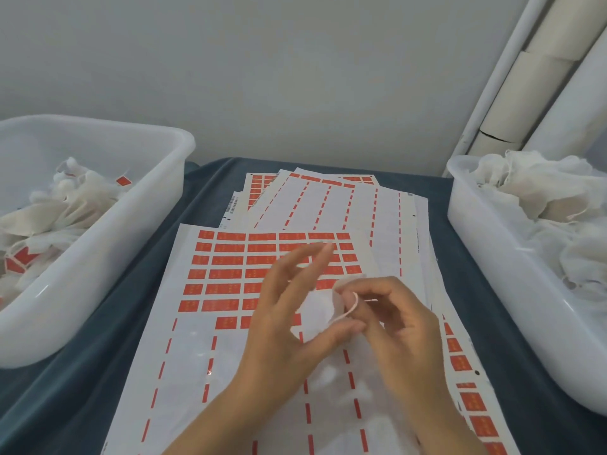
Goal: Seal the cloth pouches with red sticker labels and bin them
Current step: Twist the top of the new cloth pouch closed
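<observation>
Both hands, the left hand and right hand, pinch the cloth pouch over the sticker sheet; fold its top flat before sticking a red label.

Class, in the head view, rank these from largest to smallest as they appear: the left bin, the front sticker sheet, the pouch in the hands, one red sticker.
1. Front sticker sheet
2. Left bin, though nearness to the camera flatters the sheet
3. Pouch
4. Red sticker
</observation>
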`<state>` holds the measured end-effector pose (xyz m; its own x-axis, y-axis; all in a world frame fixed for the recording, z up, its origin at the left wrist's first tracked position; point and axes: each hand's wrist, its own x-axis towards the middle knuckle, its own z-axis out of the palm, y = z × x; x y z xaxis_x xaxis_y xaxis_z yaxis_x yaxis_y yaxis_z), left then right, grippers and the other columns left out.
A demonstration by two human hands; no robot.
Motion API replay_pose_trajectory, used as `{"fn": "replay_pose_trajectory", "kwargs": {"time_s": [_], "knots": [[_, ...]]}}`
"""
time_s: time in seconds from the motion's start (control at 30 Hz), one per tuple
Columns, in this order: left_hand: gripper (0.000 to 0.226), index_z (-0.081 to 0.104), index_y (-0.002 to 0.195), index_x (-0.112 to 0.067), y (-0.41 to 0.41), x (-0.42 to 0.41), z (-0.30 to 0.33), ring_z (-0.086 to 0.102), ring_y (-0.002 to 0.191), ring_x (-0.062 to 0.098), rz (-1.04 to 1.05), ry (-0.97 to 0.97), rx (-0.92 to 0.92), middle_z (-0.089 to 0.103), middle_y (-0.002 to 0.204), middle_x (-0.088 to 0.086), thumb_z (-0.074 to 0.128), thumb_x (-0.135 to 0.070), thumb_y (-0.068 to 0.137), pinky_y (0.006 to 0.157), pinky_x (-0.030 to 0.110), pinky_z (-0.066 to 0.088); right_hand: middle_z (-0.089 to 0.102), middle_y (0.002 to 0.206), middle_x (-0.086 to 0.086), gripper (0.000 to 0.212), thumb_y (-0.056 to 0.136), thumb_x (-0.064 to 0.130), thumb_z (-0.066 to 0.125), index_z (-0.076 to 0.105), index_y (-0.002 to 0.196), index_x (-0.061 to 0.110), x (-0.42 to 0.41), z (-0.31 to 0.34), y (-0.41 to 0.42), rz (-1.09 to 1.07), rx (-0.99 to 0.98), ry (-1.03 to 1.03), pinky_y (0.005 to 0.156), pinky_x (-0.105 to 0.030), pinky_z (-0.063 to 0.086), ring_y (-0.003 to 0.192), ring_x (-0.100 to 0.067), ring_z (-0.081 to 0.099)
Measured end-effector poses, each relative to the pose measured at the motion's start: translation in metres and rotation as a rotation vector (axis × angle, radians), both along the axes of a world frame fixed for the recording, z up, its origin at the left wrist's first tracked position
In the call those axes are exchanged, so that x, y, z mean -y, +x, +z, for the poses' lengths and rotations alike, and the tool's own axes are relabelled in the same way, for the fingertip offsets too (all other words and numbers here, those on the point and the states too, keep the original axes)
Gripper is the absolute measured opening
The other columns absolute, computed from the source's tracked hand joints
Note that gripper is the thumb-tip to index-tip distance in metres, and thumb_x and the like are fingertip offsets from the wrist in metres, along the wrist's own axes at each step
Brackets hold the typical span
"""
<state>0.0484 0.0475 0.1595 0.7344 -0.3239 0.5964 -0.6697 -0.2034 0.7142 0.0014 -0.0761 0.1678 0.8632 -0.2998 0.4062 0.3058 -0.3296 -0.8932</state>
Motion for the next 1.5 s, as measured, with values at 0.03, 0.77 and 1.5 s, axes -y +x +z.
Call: {"fn": "replay_pose_trajectory", "kwargs": {"time_s": [0.03,0.77,1.5], "knots": [[0.066,0.029,0.131,-0.054,0.001,0.000,0.000,0.041,0.117,-0.004,-0.005,0.016,-0.037,0.030,0.132,-0.042,0.064,-0.053,0.074,0.098,0.005,0.032,0.069,0.088,0.019,0.009,0.079,0.027,0.061,0.066,0.082,0.033,0.000,0.002,0.000,0.053,-0.028,0.076,0.072,-0.009,0.050,0.087,-0.003,0.066],[0.009,0.054,0.086,-0.048,0.002,0.003,-0.001,0.049,0.099,-0.008,0.072,0.050,-0.113,0.054,0.099,-0.031,0.057,-0.046,0.078,0.082,0.004,0.039,0.069,0.072,0.007,0.011,0.074,0.042,0.063,0.067,0.073,0.032,0.026,0.010,-0.002,0.087,-0.003,0.441,0.068,-0.016,0.054,0.069,-0.009,0.067],[0.021,0.061,0.066,-0.011,0.013,-0.015,0.007,0.034,0.040,0.008,-0.503,-0.688,-1.339,0.052,0.062,0.003,0.057,-0.027,0.079,0.032,0.014,0.031,0.070,0.083,0.017,0.016,0.072,0.040,0.060,0.065,0.080,0.026,0.008,0.002,0.001,0.128,-0.251,0.278,0.065,0.000,0.044,0.080,0.000,0.066]]}}
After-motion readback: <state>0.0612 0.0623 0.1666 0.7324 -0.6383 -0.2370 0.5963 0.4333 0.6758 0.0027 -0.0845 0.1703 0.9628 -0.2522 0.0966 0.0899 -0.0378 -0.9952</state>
